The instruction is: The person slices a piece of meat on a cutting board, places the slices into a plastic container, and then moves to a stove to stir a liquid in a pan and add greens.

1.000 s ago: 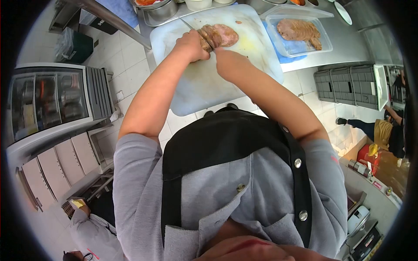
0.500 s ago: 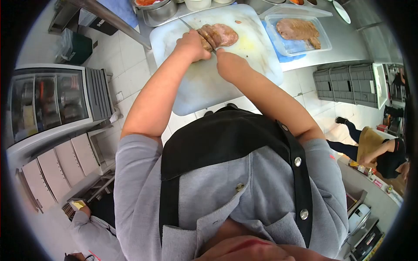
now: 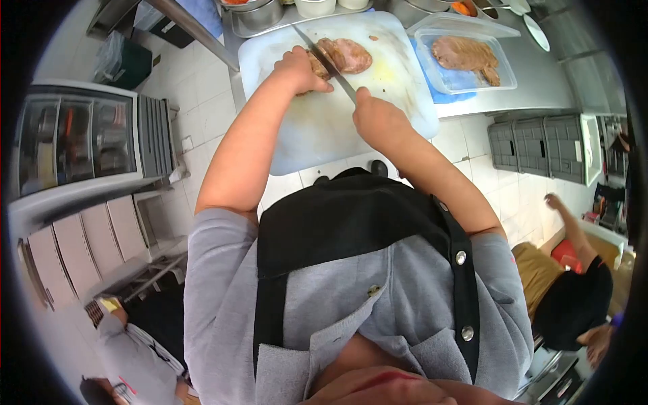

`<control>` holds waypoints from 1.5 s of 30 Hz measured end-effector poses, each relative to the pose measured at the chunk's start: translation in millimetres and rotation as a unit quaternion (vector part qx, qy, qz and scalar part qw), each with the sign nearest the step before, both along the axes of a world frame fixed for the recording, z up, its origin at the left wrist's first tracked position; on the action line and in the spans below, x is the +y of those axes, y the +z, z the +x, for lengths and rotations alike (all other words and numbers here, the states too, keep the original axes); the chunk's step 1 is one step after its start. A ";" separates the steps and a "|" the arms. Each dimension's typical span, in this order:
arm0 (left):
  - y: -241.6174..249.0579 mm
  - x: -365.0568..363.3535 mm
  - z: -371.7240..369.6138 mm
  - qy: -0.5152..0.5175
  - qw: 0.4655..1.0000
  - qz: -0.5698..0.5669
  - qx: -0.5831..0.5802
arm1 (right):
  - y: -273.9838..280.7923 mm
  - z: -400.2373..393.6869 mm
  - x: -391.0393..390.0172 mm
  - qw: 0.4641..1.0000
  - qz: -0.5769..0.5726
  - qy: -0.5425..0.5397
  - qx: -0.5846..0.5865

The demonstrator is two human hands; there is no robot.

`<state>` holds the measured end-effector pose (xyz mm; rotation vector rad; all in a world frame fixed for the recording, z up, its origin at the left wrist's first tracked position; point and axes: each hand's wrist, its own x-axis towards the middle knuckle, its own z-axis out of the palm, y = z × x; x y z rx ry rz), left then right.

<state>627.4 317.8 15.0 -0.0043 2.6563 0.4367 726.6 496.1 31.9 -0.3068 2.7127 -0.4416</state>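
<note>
A browned piece of cooked meat (image 3: pixel 354 57), cut into slices, lies near the far edge of a white cutting board (image 3: pixel 317 138). My left hand (image 3: pixel 295 71) grips the meat's left end, fingers curled over it. In my right hand (image 3: pixel 379 116) is the handle of a long knife (image 3: pixel 345 86). Its blade slants across the meat, close beside my left fingertips, with the tip pointing to the far left. A small scrap of meat (image 3: pixel 373 38) and some crumbs are on the board.
Right of the board, a clear plastic container (image 3: pixel 507 85) holds more cooked meat (image 3: pixel 464 55) above a blue cloth (image 3: pixel 451 96). Metal pots (image 3: pixel 262 16) and white tubs (image 3: pixel 316 8) line the far side. One person (image 3: pixel 574 304) is behind on the right, another (image 3: pixel 145 344) on the left.
My right hand has drawn back toward me and right with the knife, showing more blade across the meat. My left hand stays on the meat. The person at right has shifted and raised an arm.
</note>
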 end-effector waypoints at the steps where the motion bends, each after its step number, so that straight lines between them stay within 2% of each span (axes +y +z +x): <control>1: -2.5 -2.5 0.4 0.006 1.000 0.014 -0.002 | 3.1 -1.5 1.9 1.000 -0.018 0.011 0.010; 9: -3.8 -6.4 3.3 0.065 0.995 0.073 0.001 | 22.9 -33.6 52.2 0.976 -0.155 0.119 0.093; 17: -4.2 -0.6 14.5 0.110 0.992 0.056 0.035 | 30.0 -52.9 103.5 0.977 -0.149 0.146 0.053; 26: -0.9 16.5 15.0 0.184 0.983 -0.002 0.000 | 13.4 -60.1 123.7 0.971 -0.139 0.188 0.057; 33: 1.8 18.3 19.0 0.181 0.984 0.004 0.007 | 11.2 -67.1 131.0 0.961 -0.159 0.210 0.087; 45: 0.5 22.7 17.5 0.191 0.981 -0.022 0.008 | 14.4 -72.0 114.6 0.965 -0.151 0.206 0.058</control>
